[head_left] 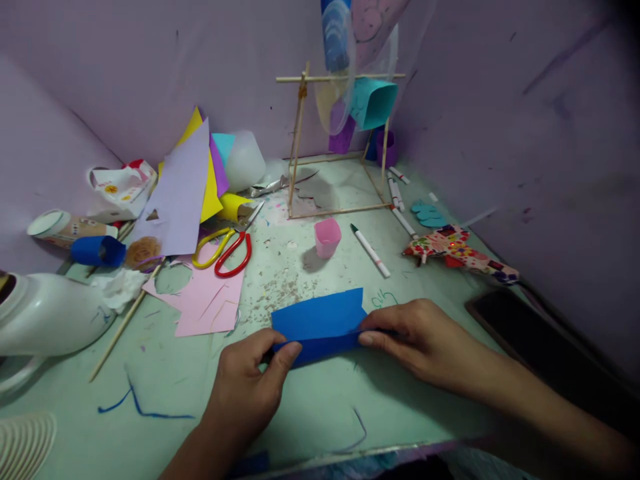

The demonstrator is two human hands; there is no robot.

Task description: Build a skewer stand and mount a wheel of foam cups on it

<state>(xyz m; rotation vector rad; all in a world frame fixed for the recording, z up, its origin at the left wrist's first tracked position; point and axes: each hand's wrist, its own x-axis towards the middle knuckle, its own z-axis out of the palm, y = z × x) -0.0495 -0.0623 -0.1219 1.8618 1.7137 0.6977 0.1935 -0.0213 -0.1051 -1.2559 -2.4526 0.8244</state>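
Note:
A folded sheet of blue paper (320,320) is held just over the front of the table. My left hand (253,380) pinches its left end between thumb and fingers. At the right end, my right hand (415,337) grips the same paper, thumb in front. The near edge is folded up and the far flap stands raised. Beyond the paper sits a small pink paper cup (327,239), with a green-tipped marker (370,251) lying to its right.
Scissors (233,250) rest on pink paper scraps (213,300) at the left, near a white jug (55,313). A stick frame (340,212) stands at the back. A dark phone (530,333) and a patterned glue gun (460,253) lie right.

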